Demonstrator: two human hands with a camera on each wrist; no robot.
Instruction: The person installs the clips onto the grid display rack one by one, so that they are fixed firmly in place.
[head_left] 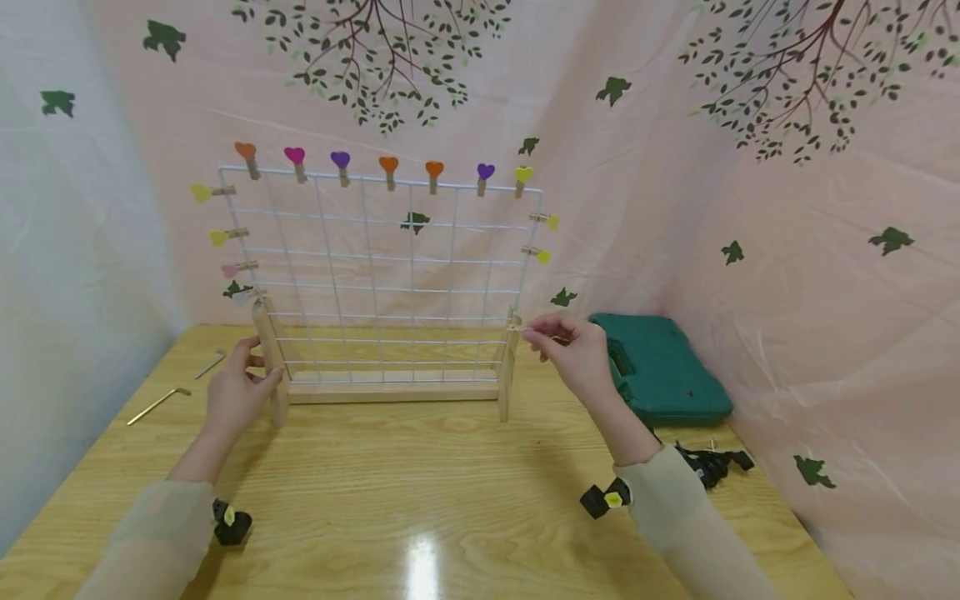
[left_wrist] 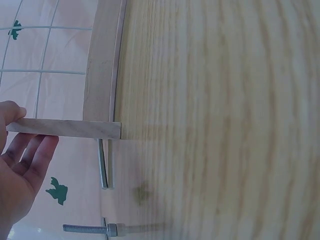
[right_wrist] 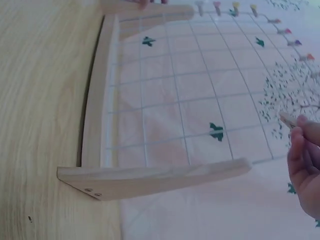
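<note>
A white wire grid (head_left: 386, 250) stands in a wooden frame on the table. Heart-topped clothespins line its top edge, such as an orange one (head_left: 388, 167), and others are clipped along both sides. My left hand (head_left: 236, 387) grips the left wooden upright (head_left: 270, 367), thumb on one face and fingers on the other in the left wrist view. Beside the right wooden upright (head_left: 507, 375), my right hand (head_left: 570, 346) pinches a small wooden clothespin (right_wrist: 286, 119) between thumb and fingertips. The clothespin is at the grid's right edge; whether it touches the wire I cannot tell.
Two L-shaped metal keys, a silver one (head_left: 210, 364) and a brass-coloured one (head_left: 157, 406), lie left of the frame. A green case (head_left: 675, 367) sits at the right, with a black cabled item (head_left: 712, 467) in front. Printed cloth hangs behind.
</note>
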